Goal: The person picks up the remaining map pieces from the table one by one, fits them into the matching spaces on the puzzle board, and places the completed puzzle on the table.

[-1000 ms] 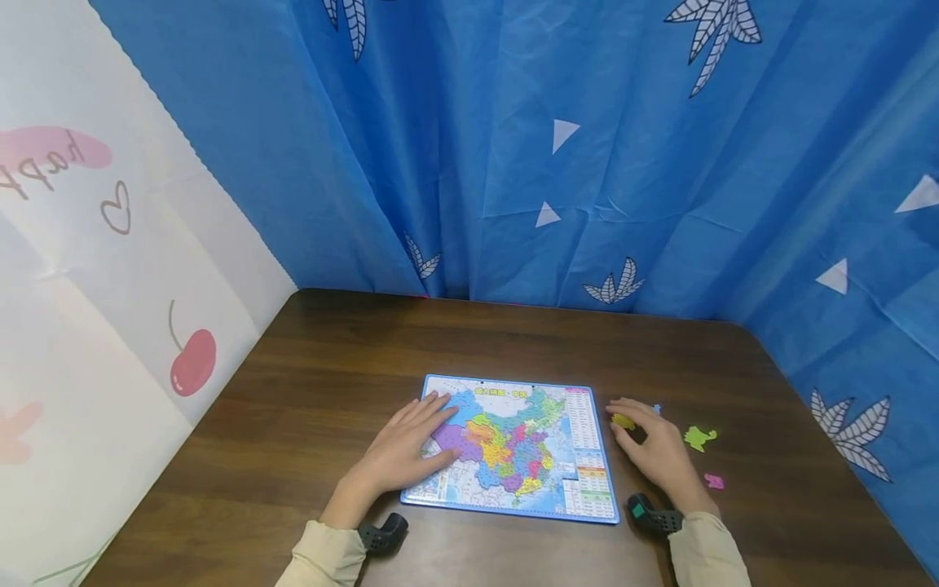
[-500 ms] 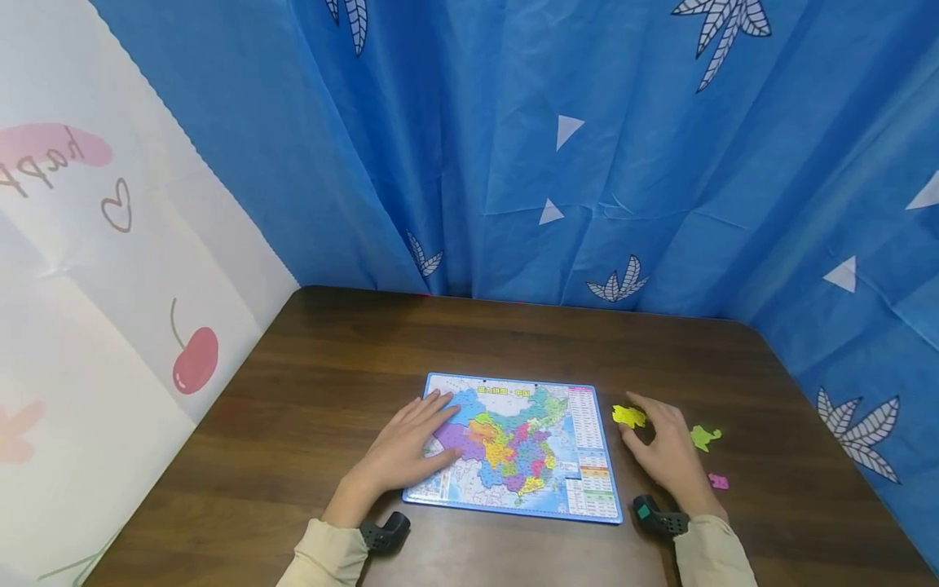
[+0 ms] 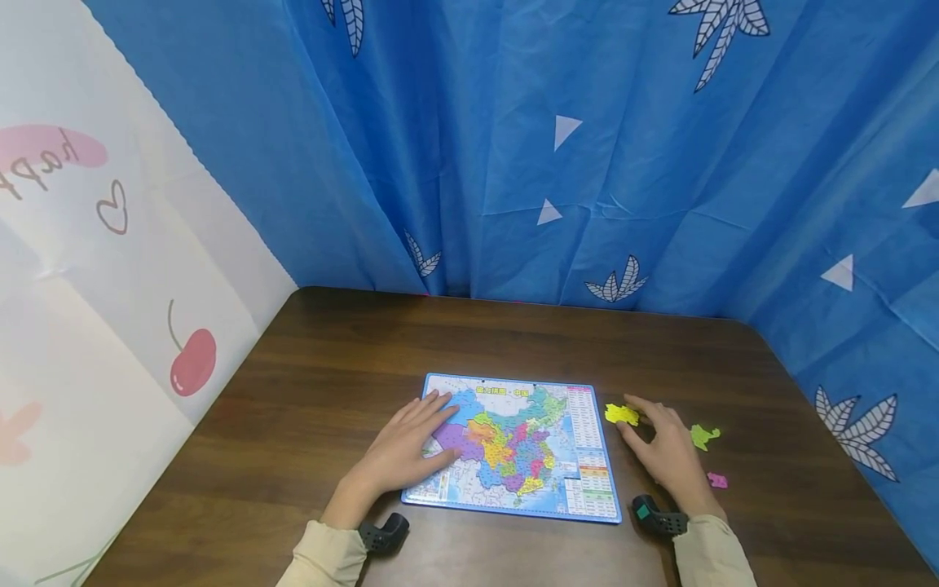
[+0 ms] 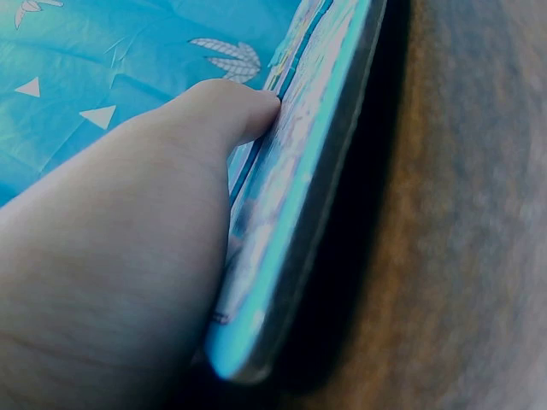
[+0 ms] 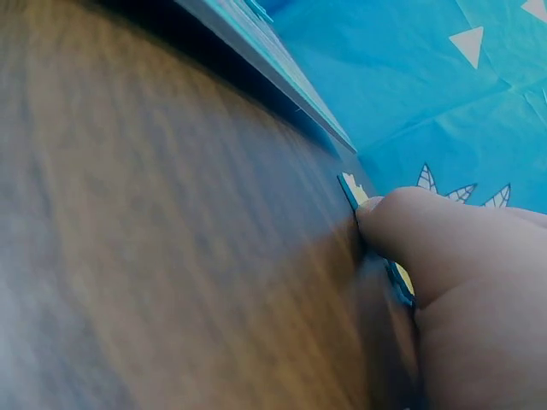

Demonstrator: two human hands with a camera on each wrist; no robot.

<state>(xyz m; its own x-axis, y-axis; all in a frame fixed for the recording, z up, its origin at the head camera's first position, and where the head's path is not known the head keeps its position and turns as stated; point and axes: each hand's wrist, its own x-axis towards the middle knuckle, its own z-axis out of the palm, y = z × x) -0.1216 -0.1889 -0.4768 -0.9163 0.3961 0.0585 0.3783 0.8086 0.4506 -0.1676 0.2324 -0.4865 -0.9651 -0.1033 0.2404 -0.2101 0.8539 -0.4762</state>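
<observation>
A map puzzle board [image 3: 579, 509] with a blue rim and many coloured map pieces lies flat on the table. My left hand [image 3: 411, 444] rests on its left side, fingers spread and straight; in the left wrist view the thumb [image 4: 248, 115] presses on the board's face. Just right of the board, my right hand [image 3: 663, 444] pinches a yellow puzzle piece [image 3: 619, 414] between thumb and index finger. The right wrist view has the thumb [image 5: 402, 226] against the edge of this yellow piece [image 5: 356, 185], close over the wood; the other fingers are mostly hidden.
A green puzzle piece [image 3: 703, 437] and a smaller pink puzzle piece [image 3: 717, 480] lie right of my right hand. The brown wooden table [image 3: 352, 342] ends at a blue curtain [image 3: 455, 163] behind and a white printed cloth [image 3: 110, 326] on the left.
My right hand first uncovers the yellow piece, its fingers drawing back to the right, then shifts it slightly left towards the board. A blue piece glimpsed behind that hand is hidden now. The left hand stays still.
</observation>
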